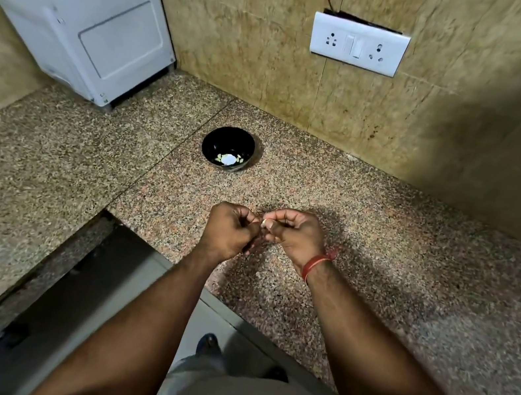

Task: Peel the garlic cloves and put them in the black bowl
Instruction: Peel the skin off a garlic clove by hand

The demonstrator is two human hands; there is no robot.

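A small black bowl [213, 142] stands on the speckled granite counter, with a few pale garlic cloves [228, 159] lying at its bottom. Nearer to me, both hands hover just above the counter, fingertips together. My right hand [294, 234] pinches a small pale garlic clove [264, 222] between thumb and fingers. My left hand [230, 230] is curled, its fingertips meeting the same clove from the left; most of the clove is hidden by the fingers.
A white microwave-like box [77, 22] sits at the back left corner. A white socket plate [359, 44] is on the tiled wall. The counter [387, 219] edge runs diagonally below my arms, with a dark gap at the left.
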